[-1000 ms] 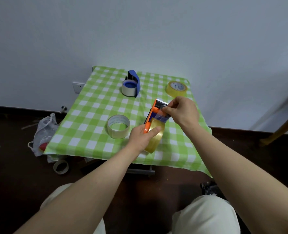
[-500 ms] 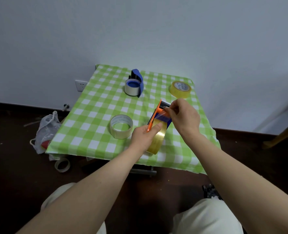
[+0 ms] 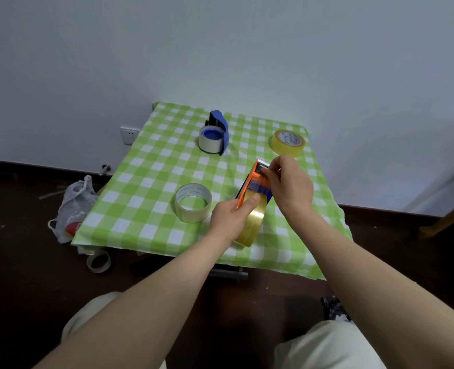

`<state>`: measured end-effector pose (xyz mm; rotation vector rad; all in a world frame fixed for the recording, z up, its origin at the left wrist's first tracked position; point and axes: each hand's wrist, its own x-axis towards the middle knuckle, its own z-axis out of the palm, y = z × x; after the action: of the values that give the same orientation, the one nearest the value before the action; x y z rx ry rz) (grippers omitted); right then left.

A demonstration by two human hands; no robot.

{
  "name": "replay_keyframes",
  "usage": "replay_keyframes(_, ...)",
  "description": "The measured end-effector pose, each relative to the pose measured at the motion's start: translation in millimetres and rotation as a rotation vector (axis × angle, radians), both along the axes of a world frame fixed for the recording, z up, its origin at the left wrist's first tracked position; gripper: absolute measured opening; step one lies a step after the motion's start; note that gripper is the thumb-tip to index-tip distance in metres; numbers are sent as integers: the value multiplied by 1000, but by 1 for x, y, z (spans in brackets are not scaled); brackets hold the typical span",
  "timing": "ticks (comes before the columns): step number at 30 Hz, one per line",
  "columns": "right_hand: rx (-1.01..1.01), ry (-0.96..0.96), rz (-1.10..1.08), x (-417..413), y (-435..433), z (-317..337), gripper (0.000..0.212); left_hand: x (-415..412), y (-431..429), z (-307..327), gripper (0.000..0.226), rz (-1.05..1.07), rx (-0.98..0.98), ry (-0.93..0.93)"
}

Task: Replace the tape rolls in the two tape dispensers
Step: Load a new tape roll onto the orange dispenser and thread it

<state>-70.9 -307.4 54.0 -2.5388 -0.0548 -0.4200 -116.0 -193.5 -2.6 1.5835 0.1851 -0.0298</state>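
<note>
Since 1 second ago our right hand [image 3: 291, 187] is edging closer to the toothed end of the orange dispenser [image 3: 249, 183], its fingertips [image 3: 269, 173] pinching the tape [image 3: 260, 186] there. Our left hand [image 3: 228, 217] is gripping the orange dispenser and its yellow roll [image 3: 253, 222] over the near side of the checked table [image 3: 151, 169], while the blue dispenser [image 3: 218, 131] is sitting farther back.
</note>
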Motion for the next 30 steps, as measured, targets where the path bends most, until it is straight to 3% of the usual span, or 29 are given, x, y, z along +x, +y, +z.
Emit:
replay_keyframes(5, 3, -16, 3, 1, -1, 0, 20, 1, -3, -1, 56, 31, 63, 21)
replay_keyframes(9, 31, -10, -9, 4, -2, -1, 20, -1, 1, 2, 35, -156, 31, 35)
replay_keyframes(12, 51, -7, -15, 6, -2, -1, 22, -3, 3, 4, 39, -225, 83, 30)
replay_keyframes(16, 110, -4, -20, 8, -4, 0, 22, -4, 4, 6, 29, -198, 46, 0)
replay_keyframes(30, 104, -19, 2, 11, -3, 3, 16, 1, 7, 6, 30, -66, 7, 59)
